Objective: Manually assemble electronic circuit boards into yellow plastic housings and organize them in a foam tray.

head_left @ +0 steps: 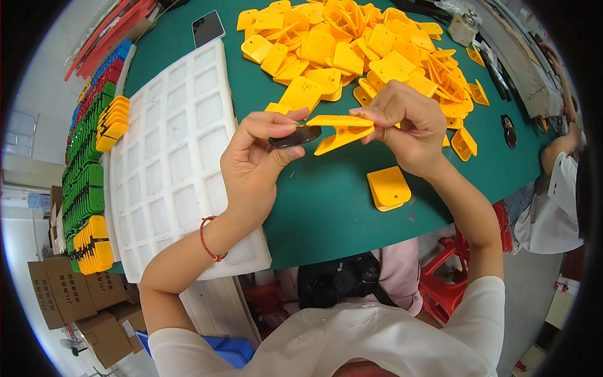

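Over the near middle of the green table, my left hand point(254, 154) pinches a small dark, flat, rounded piece point(295, 136) between thumb and fingers. My right hand point(411, 125) is closed on the rear end of a yellow plastic clip point(342, 132), a V-shaped piece seen side-on. The clip's spread end points left and meets or nearly meets the dark piece; exact contact is hard to tell. Another yellow clip point(389, 188) lies on the table below my right hand. Beyond both hands spreads a big heap of yellow clips point(345, 53).
A white foam tray point(179, 135) with square pockets lies at left. Rows of green clips point(85, 188), with yellow, red and blue ones, line its outer side. A phone point(208, 29) rests at the far left. Another dark rounded piece point(508, 131) sits at right, near another person's arm point(559, 147).
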A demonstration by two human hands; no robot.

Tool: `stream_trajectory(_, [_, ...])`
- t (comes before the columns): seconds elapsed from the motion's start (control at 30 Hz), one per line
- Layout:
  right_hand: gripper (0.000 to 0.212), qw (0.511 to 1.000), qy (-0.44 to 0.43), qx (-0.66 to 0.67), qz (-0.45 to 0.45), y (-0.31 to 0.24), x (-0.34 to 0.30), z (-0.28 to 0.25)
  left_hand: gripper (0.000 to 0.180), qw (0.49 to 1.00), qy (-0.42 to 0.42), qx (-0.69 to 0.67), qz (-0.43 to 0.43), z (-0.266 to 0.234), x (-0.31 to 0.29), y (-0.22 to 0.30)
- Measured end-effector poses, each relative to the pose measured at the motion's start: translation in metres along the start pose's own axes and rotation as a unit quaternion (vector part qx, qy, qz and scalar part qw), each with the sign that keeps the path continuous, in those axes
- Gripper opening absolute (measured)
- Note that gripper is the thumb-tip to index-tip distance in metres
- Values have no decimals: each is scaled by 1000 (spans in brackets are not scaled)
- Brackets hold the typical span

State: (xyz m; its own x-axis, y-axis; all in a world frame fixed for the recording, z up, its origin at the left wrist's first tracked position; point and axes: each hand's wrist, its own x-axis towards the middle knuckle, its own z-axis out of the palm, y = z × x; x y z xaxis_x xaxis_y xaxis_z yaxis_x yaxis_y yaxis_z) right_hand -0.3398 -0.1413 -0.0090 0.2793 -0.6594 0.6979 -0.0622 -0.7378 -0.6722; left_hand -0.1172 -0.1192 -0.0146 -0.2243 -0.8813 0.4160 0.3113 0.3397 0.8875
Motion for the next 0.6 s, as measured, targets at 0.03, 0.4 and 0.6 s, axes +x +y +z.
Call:
stream_trajectory(0.03, [16,1000,-25,-10,6,-1,0,0,24,1000,-1,-11,-1,1,0,0])
stream_trajectory(0.4, [24,998,-36,-26,-33,7,0,1,25,999,-42,-3,16,0,1,1])
stream_trajectory(0.6, [36,986,-61,-156,6,12,16,-16,27,1000,-21,-15,-13,-1,1,-1])
